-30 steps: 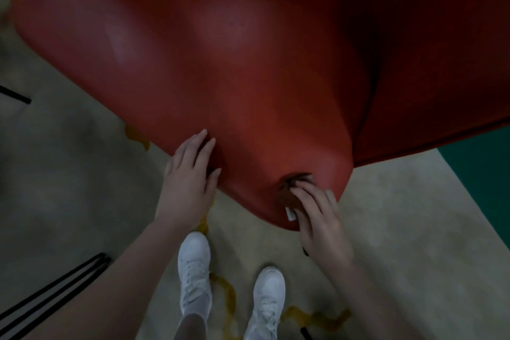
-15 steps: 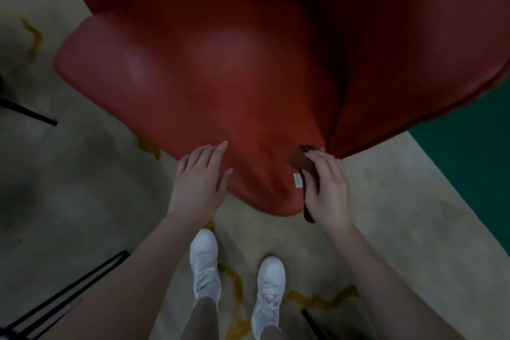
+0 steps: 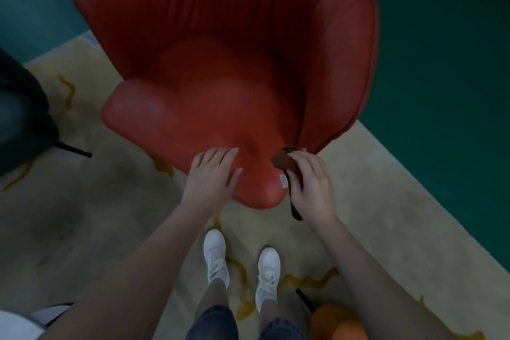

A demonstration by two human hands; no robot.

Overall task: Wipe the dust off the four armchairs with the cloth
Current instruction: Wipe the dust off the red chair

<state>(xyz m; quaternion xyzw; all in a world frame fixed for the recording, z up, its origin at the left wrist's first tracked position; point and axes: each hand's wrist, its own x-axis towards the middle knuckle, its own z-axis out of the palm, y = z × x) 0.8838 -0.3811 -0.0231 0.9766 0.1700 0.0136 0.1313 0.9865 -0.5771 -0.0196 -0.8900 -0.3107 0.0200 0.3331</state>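
A red leather armchair fills the upper middle of the head view, seat cushion pointing toward me. My left hand rests flat on the front edge of the cushion, fingers straight. My right hand grips a brown cloth with a small white tag, pressed against the cushion's front right corner beside the chair's right arm. Part of the cloth hangs below my palm.
A cream rug with yellow squiggles lies under the chair, on a dark green floor. A dark chair with thin black legs stands at left. An orange chair sits at bottom right. My white shoes stand close to the red chair.
The view has pulled back and up, showing the whole armchair. My right hand with the cloth has slid from the cushion's front tip up to its right corner. My left hand stays on the front edge.
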